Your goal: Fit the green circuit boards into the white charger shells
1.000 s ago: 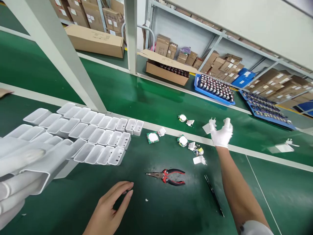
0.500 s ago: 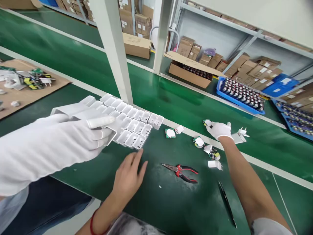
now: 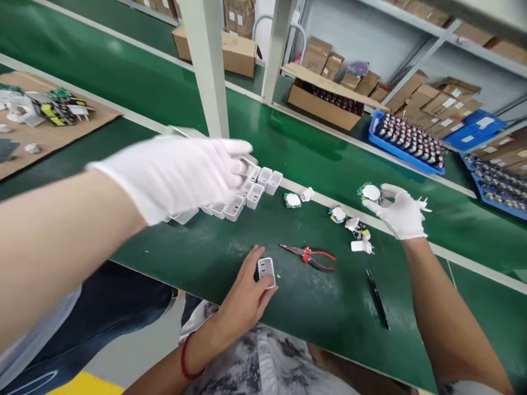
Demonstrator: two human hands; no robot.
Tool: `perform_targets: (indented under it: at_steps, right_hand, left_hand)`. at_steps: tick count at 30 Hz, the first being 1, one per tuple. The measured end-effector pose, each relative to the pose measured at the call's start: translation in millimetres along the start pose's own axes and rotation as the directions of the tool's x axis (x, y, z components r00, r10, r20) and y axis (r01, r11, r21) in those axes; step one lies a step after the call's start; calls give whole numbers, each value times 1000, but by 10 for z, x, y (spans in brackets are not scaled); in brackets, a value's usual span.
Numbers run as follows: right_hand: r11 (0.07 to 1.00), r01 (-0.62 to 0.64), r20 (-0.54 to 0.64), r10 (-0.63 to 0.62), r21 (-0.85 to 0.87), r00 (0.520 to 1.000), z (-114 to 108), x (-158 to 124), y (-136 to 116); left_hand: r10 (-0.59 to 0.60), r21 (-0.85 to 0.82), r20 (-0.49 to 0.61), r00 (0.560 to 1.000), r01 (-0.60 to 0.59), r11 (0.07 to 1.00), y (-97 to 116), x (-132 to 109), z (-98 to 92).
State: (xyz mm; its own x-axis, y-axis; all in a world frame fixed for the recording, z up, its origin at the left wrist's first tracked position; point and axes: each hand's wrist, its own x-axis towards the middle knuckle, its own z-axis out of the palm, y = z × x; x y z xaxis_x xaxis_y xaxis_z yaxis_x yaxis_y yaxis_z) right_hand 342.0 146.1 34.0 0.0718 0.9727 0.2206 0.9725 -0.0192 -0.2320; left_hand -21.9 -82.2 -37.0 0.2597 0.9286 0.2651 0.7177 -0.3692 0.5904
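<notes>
My gloved left hand (image 3: pixel 177 173) reaches across from the left, closed round a white plastic casing (image 3: pixel 183 132), and hovers over rows of the same open white casings (image 3: pixel 252 193) on the green bench. My gloved right hand (image 3: pixel 401 216) pinches a small green circuit board with a white round part (image 3: pixel 370 192) just above the bench's pale strip. A white plug piece (image 3: pixel 424 206) lies behind that hand. Several more boards and plug parts (image 3: pixel 349 222) lie between my hands.
Another person's bare hand (image 3: pixel 247 291) with a red wrist string holds a white casing (image 3: pixel 267 270) near the front edge. Red-handled pliers (image 3: pixel 308 255) and black tweezers (image 3: pixel 376 299) lie nearby. Behind stand a white post (image 3: pixel 206 71), an open cardboard box (image 3: pixel 325 99) and a blue tray (image 3: pixel 407 145).
My left hand has swung right over the casing rows. My right hand lifted a circuit board off the bench. The other person's bare hand picked up a white casing.
</notes>
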Motion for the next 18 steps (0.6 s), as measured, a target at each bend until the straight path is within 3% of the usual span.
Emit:
perform_targets:
  at_steps: [2,4,8,12,14,16,18]
  right_hand:
    - [985,66,8,-69,159,998,-182,-454,-161]
    - [912,170,89,-217,373,972,-314,-908,-363]
    - [767,392,118,-512,508,851,-352,-1552,-753]
    - [732,484,61,-578,479,814,-220,-1751,-1092]
    - [683,539,34,-634,492,773,-161,-1754,-1224]
    - [639,572,10,-672,515,741,-121,-1750,-1298]
    - [636,549,23,-664,543,747,-94,-1767,-1298]
  left_hand:
    - [-5,-129,94,996,17,991,37,-71,66]
    - [-30,-234,161,987,67,970,22,-89,96]
    - [-73,-377,162,984,131,917,-65,-45,78]
    - [-202,-369,168,965,252,895,-108,14,76]
    - [-224,-346,168,960,270,899,-119,30,98]
    - [-203,-317,140,969,238,918,-133,35,113]
    - [-128,-284,109,986,155,946,-151,33,105]
